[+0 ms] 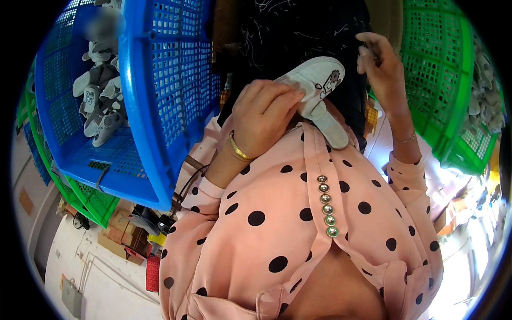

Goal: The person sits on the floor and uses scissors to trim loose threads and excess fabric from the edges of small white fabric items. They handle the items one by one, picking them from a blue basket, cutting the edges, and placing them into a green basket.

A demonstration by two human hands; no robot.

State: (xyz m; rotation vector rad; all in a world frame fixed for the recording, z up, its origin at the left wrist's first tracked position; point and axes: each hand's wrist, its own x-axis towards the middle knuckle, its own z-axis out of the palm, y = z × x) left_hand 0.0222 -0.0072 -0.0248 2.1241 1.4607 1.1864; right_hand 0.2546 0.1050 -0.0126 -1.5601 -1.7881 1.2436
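Close against the pink polka-dot blouse (298, 224), the left hand (264, 117) has its fingers (277, 93) curled around a small white shoe (320, 90). The right hand (381, 66) hovers just beside it, fingers pinched together. Farther out, a blue basket (154, 106) of white shoes crowds the left, a green basket (442, 80) the right.

Pkgs: brown cardboard cartons (120, 237), stacked, approx. 8 o'clock, below the basket edge; flat-sided, plain brown, some faces in shadow. Red rectangular pack (153, 273) at 7 o'clock, just right of cartons, upright, ribbed face; kind unclear. Grey boxy item (71, 298) low at 7–8 o'clock on pale floor; pkg or not, cannot tell. Signs/labels: small tan rectangular patch (25, 201) at 9 o'clock, far left rim, blurred. White shoe (320, 85) at 12–1 o'clock bears small dark printed emblem on side. Screens: none seen.
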